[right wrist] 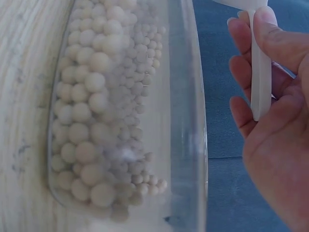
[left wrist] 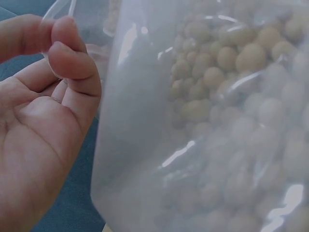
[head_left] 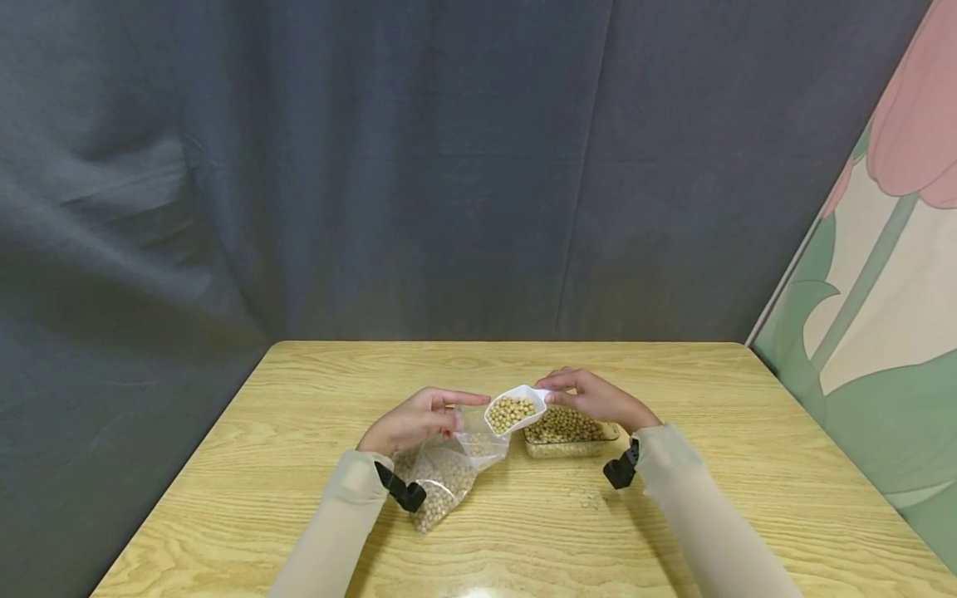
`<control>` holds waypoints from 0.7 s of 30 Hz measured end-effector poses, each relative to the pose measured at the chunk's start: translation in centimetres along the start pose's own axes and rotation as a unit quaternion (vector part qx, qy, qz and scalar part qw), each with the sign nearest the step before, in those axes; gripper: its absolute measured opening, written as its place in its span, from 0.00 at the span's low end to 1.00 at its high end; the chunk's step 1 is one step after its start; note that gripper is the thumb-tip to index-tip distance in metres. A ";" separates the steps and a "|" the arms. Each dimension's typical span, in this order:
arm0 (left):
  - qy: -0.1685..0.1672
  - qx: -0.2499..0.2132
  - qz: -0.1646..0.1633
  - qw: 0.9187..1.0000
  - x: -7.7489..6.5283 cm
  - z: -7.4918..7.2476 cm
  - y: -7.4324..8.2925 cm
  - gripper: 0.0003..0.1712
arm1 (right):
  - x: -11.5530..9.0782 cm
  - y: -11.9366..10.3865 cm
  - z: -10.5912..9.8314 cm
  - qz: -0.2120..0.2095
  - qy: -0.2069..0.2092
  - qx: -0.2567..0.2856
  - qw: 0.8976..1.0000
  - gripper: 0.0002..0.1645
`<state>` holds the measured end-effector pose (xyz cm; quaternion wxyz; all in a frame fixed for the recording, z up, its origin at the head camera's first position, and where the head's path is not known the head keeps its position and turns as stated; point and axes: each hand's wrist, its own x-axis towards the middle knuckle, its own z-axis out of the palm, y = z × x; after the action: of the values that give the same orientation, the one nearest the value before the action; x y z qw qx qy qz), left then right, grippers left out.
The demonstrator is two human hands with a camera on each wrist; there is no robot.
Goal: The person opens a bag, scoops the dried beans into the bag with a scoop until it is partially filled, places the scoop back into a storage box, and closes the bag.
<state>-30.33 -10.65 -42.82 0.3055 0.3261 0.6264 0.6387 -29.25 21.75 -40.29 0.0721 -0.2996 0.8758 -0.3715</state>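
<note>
A white scoop [head_left: 516,409] full of round tan soybeans is held up between the two hands. My right hand [head_left: 598,399] grips its handle [right wrist: 261,72], thumb on one side and fingers on the other. My left hand [head_left: 419,422] pinches the top edge of a clear plastic bag [left wrist: 130,140], which hangs beside the palm with many soybeans [left wrist: 241,58] inside. In the head view the scoop's front lip is over the bag's mouth, close to the left fingertips. Below the right hand stands a clear glass container [head_left: 564,449] of soybeans, partly hidden by the scoop.
Everything stands on a light wood-grain table [head_left: 314,390]. A dark curtain [head_left: 449,183] hangs behind its far edge, and a flower-painted wall [head_left: 897,274] rises on the right. Black wrist cameras [head_left: 622,469] are strapped over the sleeves.
</note>
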 end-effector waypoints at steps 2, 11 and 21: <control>0.000 -0.002 0.000 1.000 0.0 0.0 0.0 0.28 | 0.0 -0.1 -0.1 -0.001 -0.002 -0.007 1.000 0.21; 0.004 0.007 -0.003 1.000 0.0 0.2 0.1 0.28 | 0.1 -0.7 -0.5 -0.011 -0.013 -0.041 0.999 0.21; 0.005 0.010 -0.003 1.000 0.1 0.1 0.0 0.28 | 0.3 -1.5 -0.6 -0.003 -0.022 -0.051 0.998 0.20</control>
<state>-30.26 -10.53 -42.82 0.3013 0.3239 0.6351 0.6332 -29.00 21.15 -38.76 0.0744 -0.3137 0.8909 -0.3200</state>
